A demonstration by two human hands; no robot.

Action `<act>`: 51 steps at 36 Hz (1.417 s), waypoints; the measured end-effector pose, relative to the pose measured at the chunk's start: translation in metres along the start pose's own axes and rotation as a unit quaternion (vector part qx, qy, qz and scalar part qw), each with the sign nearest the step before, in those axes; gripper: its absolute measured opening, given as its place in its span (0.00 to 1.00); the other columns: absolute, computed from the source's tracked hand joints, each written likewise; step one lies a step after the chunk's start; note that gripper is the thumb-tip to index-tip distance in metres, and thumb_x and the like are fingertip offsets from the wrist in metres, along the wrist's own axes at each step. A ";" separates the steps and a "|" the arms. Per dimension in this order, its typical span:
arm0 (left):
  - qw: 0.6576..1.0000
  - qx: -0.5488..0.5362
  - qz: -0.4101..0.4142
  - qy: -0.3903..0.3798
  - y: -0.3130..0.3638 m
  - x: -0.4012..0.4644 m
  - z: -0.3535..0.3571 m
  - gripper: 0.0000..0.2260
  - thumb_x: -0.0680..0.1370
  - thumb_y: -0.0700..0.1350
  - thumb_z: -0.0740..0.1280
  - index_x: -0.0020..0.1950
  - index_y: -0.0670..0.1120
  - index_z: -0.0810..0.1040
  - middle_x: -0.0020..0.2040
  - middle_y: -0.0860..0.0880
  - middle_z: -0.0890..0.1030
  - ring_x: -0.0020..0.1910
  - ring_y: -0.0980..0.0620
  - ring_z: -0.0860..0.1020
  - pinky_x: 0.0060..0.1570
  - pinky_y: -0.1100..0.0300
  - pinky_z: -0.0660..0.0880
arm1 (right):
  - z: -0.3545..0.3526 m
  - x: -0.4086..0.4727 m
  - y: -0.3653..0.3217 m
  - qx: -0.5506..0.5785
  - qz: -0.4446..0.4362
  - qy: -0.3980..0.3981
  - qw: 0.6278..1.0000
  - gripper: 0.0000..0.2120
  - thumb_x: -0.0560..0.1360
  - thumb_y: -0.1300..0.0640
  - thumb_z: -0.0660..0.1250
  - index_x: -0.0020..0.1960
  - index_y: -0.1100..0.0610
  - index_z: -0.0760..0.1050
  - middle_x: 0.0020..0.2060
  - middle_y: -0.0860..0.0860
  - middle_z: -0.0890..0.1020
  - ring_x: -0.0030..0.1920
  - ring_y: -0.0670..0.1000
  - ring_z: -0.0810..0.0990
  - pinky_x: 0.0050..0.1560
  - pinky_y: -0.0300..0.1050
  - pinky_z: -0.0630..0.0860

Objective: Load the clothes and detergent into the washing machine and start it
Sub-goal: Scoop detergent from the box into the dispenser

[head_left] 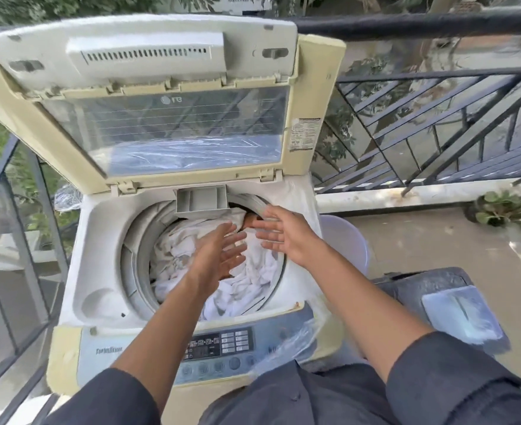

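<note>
Dark sleeves (105, 397) fill the bottom of the view, and both bare forearms reach forward from them over the control panel (219, 345) of the washing machine (99, 228). Left of both hands, the machine's pale top deck shows a round moulded hollow, and beyond it a railing (10, 228) edges the balcony.

The left hand (219, 256) hovers over the middle of the drum, fingers straight and spread, holding nothing. Directly beneath and around it lie the clothes (179, 256), a crumpled white heap that nearly fills the drum, with a bit of something orange-brown showing at the far side. Whether the fingertips actually touch the cloth cannot be told. Beyond the hands, the detergent drawer (201, 200) juts out at the back rim of the drum, under the raised lid (161, 118); it looks empty as far as can be seen.

The right hand (283, 234) is just beside the left, over the right edge of the drum, also flat and spread, gripping nothing. To its right stands a pale bucket (345, 240), and nearer the camera a dark bin with a plastic-wrapped top (461, 314).

The clothes should be soft, light and floppy, likely to sag and trail if lifted. They are best handled with flat palms pressing the heap down, or by gathering a bunched fold near the middle rather than a loose corner.
</note>
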State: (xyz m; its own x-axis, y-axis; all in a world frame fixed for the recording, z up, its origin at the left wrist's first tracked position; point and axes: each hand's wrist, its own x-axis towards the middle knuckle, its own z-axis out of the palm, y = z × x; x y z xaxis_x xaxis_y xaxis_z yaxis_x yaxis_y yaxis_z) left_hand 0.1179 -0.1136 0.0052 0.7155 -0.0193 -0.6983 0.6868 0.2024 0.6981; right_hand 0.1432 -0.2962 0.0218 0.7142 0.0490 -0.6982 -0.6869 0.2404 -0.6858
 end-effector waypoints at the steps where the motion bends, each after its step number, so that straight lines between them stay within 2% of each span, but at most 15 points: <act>1: 1.000 0.009 0.010 -0.005 0.002 -0.004 0.007 0.15 0.85 0.56 0.65 0.65 0.49 0.81 0.56 0.50 0.89 0.55 0.47 0.87 0.50 0.53 0.81 | -0.007 -0.007 -0.002 -0.001 -0.012 0.004 1.000 0.15 0.82 0.47 0.66 0.61 0.57 0.78 0.56 0.59 0.86 0.50 0.57 0.84 0.54 0.53 0.80; 8: 0.993 0.071 0.087 -0.048 0.017 -0.028 0.073 0.14 0.85 0.54 0.66 0.64 0.46 0.82 0.57 0.47 0.89 0.57 0.44 0.86 0.56 0.49 0.81 | -0.066 -0.047 -0.014 -0.008 -0.093 0.050 0.994 0.17 0.82 0.48 0.67 0.61 0.60 0.80 0.51 0.57 0.88 0.49 0.56 0.85 0.50 0.50 0.79; 15: 0.981 0.122 0.111 -0.105 0.022 -0.050 0.157 0.11 0.85 0.51 0.67 0.62 0.47 0.83 0.59 0.45 0.88 0.59 0.41 0.85 0.65 0.42 0.81 | -0.136 -0.076 -0.025 -0.013 -0.152 0.123 0.981 0.07 0.81 0.50 0.68 0.51 0.53 0.82 0.48 0.56 0.89 0.44 0.54 0.85 0.46 0.48 0.77; 19: 0.973 0.162 0.111 -0.117 0.014 -0.053 0.207 0.09 0.85 0.50 0.69 0.60 0.47 0.84 0.59 0.45 0.88 0.55 0.44 0.84 0.64 0.42 0.81 | -0.180 -0.087 -0.024 -0.035 -0.167 0.165 0.971 0.06 0.82 0.52 0.67 0.50 0.53 0.80 0.50 0.57 0.88 0.42 0.52 0.83 0.45 0.49 0.77; 22: 0.968 0.189 0.102 -0.131 0.000 -0.051 0.245 0.12 0.84 0.50 0.70 0.63 0.45 0.84 0.59 0.47 0.88 0.57 0.43 0.85 0.63 0.44 0.82 | -0.219 -0.094 -0.016 -0.057 -0.168 0.205 0.962 0.05 0.81 0.53 0.68 0.49 0.53 0.81 0.46 0.54 0.88 0.37 0.49 0.82 0.38 0.43 0.76; 24: 0.962 0.212 0.099 -0.142 -0.012 -0.050 0.270 0.12 0.84 0.50 0.70 0.62 0.45 0.84 0.58 0.47 0.88 0.56 0.45 0.85 0.59 0.48 0.83 | -0.247 -0.099 -0.008 -0.075 -0.167 0.233 0.955 0.05 0.78 0.52 0.69 0.49 0.51 0.82 0.43 0.51 0.88 0.37 0.47 0.84 0.39 0.43 0.77; 29: 0.926 0.328 0.101 -0.158 -0.058 -0.044 0.333 0.06 0.84 0.46 0.68 0.53 0.48 0.85 0.60 0.41 0.86 0.51 0.48 0.82 0.52 0.50 0.82 | -0.324 -0.101 0.029 -0.133 -0.123 0.282 0.942 0.13 0.65 0.44 0.67 0.47 0.46 0.82 0.44 0.47 0.87 0.47 0.53 0.86 0.54 0.56 0.83; 33: 0.885 0.417 0.081 -0.190 -0.102 -0.033 0.380 0.07 0.84 0.47 0.68 0.51 0.49 0.85 0.51 0.49 0.84 0.50 0.48 0.79 0.50 0.51 0.82 | -0.383 -0.106 0.063 -0.176 -0.081 0.311 0.930 0.12 0.72 0.49 0.70 0.54 0.51 0.81 0.48 0.48 0.86 0.51 0.53 0.84 0.55 0.50 0.80; 35: 0.862 0.458 0.070 -0.207 -0.122 -0.027 0.402 0.08 0.84 0.48 0.68 0.48 0.47 0.83 0.48 0.47 0.81 0.48 0.47 0.78 0.49 0.51 0.81 | -0.410 -0.106 0.082 -0.191 -0.067 0.313 0.928 0.17 0.73 0.46 0.70 0.59 0.51 0.78 0.50 0.47 0.85 0.52 0.52 0.84 0.52 0.46 0.78; 37: 0.839 0.491 0.067 -0.224 -0.141 -0.021 0.422 0.10 0.85 0.49 0.67 0.51 0.44 0.82 0.46 0.44 0.78 0.46 0.47 0.76 0.50 0.52 0.78 | -0.436 -0.103 0.103 -0.218 -0.062 0.326 0.918 0.17 0.74 0.46 0.72 0.60 0.51 0.77 0.52 0.47 0.84 0.53 0.52 0.84 0.53 0.48 0.79; 40: 0.818 0.520 0.073 -0.236 -0.170 -0.010 0.451 0.11 0.85 0.49 0.67 0.55 0.43 0.84 0.47 0.47 0.80 0.47 0.50 0.77 0.57 0.50 0.79 | -0.472 -0.098 0.131 -0.247 -0.035 0.356 0.901 0.19 0.74 0.48 0.74 0.62 0.52 0.78 0.54 0.51 0.84 0.55 0.56 0.83 0.54 0.52 0.78; 44: 0.768 0.575 0.074 -0.272 -0.204 0.007 0.480 0.15 0.86 0.48 0.66 0.55 0.35 0.83 0.46 0.46 0.79 0.46 0.51 0.75 0.48 0.52 0.73 | -0.510 -0.094 0.162 -0.325 0.013 0.378 0.867 0.38 0.65 0.29 0.60 0.66 0.53 0.74 0.56 0.56 0.82 0.59 0.63 0.79 0.54 0.57 0.79; 46: 0.759 0.589 0.062 -0.272 -0.221 0.018 0.489 0.15 0.86 0.46 0.67 0.52 0.33 0.81 0.43 0.46 0.76 0.45 0.51 0.74 0.46 0.54 0.71 | -0.523 -0.096 0.170 -0.340 0.034 0.388 0.856 0.39 0.68 0.30 0.66 0.71 0.54 0.70 0.62 0.59 0.76 0.64 0.64 0.73 0.61 0.57 0.74; 49: 0.763 0.590 0.019 -0.263 -0.243 0.034 0.502 0.11 0.84 0.48 0.70 0.55 0.40 0.82 0.50 0.47 0.78 0.50 0.49 0.75 0.49 0.53 0.73 | -0.542 -0.090 0.185 -0.388 0.053 0.412 0.823 0.48 0.65 0.30 0.75 0.76 0.53 0.64 0.68 0.58 0.71 0.68 0.63 0.69 0.66 0.57 0.70; 51: 0.764 0.592 -0.011 -0.256 -0.255 0.042 0.511 0.17 0.78 0.54 0.72 0.63 0.48 0.80 0.62 0.47 0.81 0.60 0.45 0.78 0.62 0.49 0.76 | -0.553 -0.083 0.192 -0.399 0.076 0.405 0.819 0.56 0.61 0.26 0.75 0.79 0.52 0.59 0.72 0.58 0.66 0.72 0.65 0.66 0.66 0.60 0.71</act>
State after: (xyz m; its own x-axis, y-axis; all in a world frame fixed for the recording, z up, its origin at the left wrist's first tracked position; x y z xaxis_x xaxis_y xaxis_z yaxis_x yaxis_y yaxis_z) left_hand 0.0383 -0.6660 -0.1212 0.4505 -0.4520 -0.7699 0.1175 -0.8248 0.5530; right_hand -0.1222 -0.7903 -0.1659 0.5113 -0.7178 -0.4726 -0.8593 -0.4355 -0.2683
